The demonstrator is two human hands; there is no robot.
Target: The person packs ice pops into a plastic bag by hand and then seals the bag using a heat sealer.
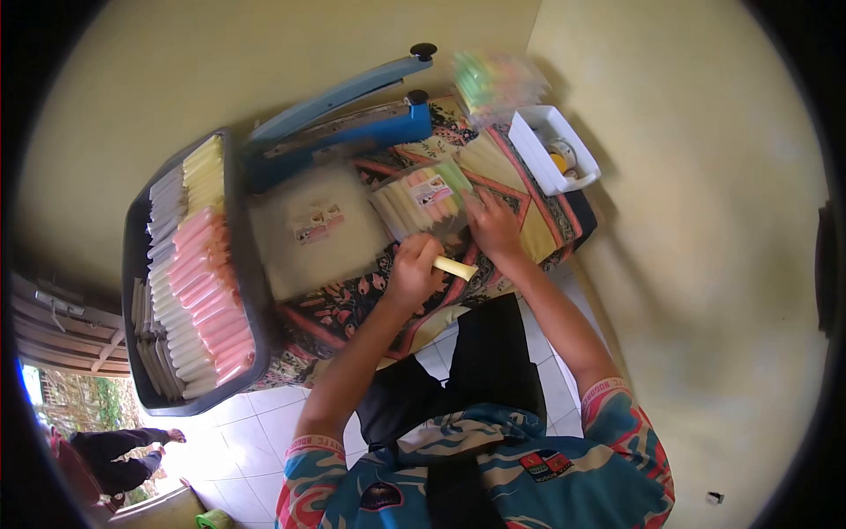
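My left hand (416, 271) is closed round a pale yellow ice pop tube (456, 268), whose end sticks out to the right. It is just in front of a clear plastic bag (407, 212) lying on the table. Several cream, pink and green ice pops fill this bag, and a printed label (431, 189) shows on it. At the bag's right edge is my right hand (495, 231), its fingers reaching onto the plastic and seeming to grip it. To the left lies a stack of flat clear bags (322, 234) with a similar label.
A black crate (256, 309) of yellow, white and pink tubes stands on the left. Behind are a blue heat sealer (352, 137), a filled bag (498, 84) and a white box (551, 150). Patterned cloth (339, 309) covers the table. Another person's legs (123, 454) show lower left.
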